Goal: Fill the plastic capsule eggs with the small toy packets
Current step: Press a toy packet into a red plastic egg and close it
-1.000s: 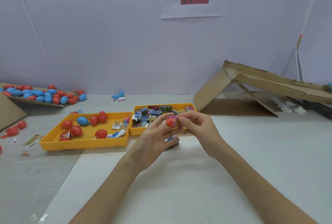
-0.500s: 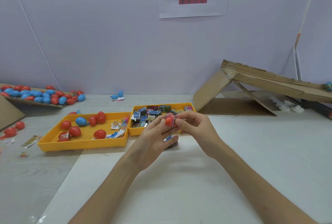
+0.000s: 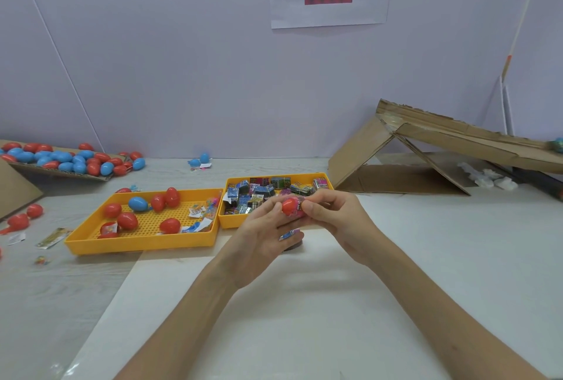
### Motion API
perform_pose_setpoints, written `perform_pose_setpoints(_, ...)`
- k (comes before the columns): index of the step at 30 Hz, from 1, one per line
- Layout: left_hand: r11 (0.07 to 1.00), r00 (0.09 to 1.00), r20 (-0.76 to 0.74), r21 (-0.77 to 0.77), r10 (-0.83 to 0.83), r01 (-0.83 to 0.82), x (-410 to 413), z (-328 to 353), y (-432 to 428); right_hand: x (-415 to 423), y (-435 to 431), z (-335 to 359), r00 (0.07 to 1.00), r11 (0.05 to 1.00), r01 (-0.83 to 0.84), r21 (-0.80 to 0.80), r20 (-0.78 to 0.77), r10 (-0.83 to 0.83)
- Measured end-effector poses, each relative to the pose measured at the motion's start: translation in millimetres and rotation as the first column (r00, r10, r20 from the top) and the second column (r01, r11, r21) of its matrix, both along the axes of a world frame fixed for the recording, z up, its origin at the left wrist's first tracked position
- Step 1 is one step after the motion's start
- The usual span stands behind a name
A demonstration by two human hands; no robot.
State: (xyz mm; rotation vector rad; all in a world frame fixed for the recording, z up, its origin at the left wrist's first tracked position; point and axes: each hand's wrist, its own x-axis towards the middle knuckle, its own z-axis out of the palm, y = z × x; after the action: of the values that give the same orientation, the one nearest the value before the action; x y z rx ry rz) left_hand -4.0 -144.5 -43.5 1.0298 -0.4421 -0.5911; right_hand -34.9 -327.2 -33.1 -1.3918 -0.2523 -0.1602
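Pale lilac wall (image 3: 182, 74) closes off the far side of the room, and a white paper sign (image 3: 329, 13) with two black characters and a red bar hangs on it. Below runs a grey, wood-grained table (image 3: 45, 288). A white sheet (image 3: 304, 303) covers its near middle and right.

Above the sheet, just near of the trays, the left hand (image 3: 262, 236) and the right hand (image 3: 338, 218) meet around a red egg (image 3: 289, 206). The left fingers curl up against its left side and the right thumb and fingers pinch its right end. Something pink shows at the egg's right side; whether it sits inside the egg cannot be told. A small blue packet (image 3: 288, 234) peeks out under the left fingers, over a dark round thing (image 3: 294, 247) lying on the sheet.

Two yellow trays stand side by side just beyond the hands. The left tray (image 3: 143, 245) holds loose eggs (image 3: 128, 220), mostly red with one blue, and some scraps of paper. The right tray (image 3: 225, 222) is packed with toy packets (image 3: 262, 190).

At the far left a cardboard tray (image 3: 91, 178) carries a heap of red and blue eggs, and a few stray eggs (image 3: 18, 221) lie on the table near it. At the far right a cardboard ramp (image 3: 457, 141) slopes down to the right, with white lumps (image 3: 493, 180) under it.
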Motion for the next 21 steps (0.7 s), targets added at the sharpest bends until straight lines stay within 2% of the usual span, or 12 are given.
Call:
perform_pose_setpoints(7, 1.000, 1.000, 0.006, 0.010, 0.004, -0.004, -1.8, 1.1, -1.2, 1.1, 4.4, -1.6, 0.996, 0.996, 0.081, -0.045, -0.033, -0.082)
perform_pose_setpoints(11, 0.999, 0.999, -0.041, -0.021, 0.035, -0.036, 0.2, 0.9, -2.1, -0.7, 5.4, -2.0, 0.995, 0.993, 0.098, -0.063, 0.010, -0.098)
perform_pose_setpoints(14, 1.000, 0.999, -0.052, -0.008, -0.010, 0.009, -0.3, 1.3, -1.3, -1.1, 3.8, -1.8, 0.993, 0.990, 0.116, -0.083, 0.039, -0.113)
perform_pose_setpoints(21, 0.998, 0.999, 0.014, 0.043, 0.048, -0.048, -0.2, 0.8, -1.9, -2.9, 5.4, -0.6, 0.996, 0.989, 0.089, -0.119, 0.040, -0.085)
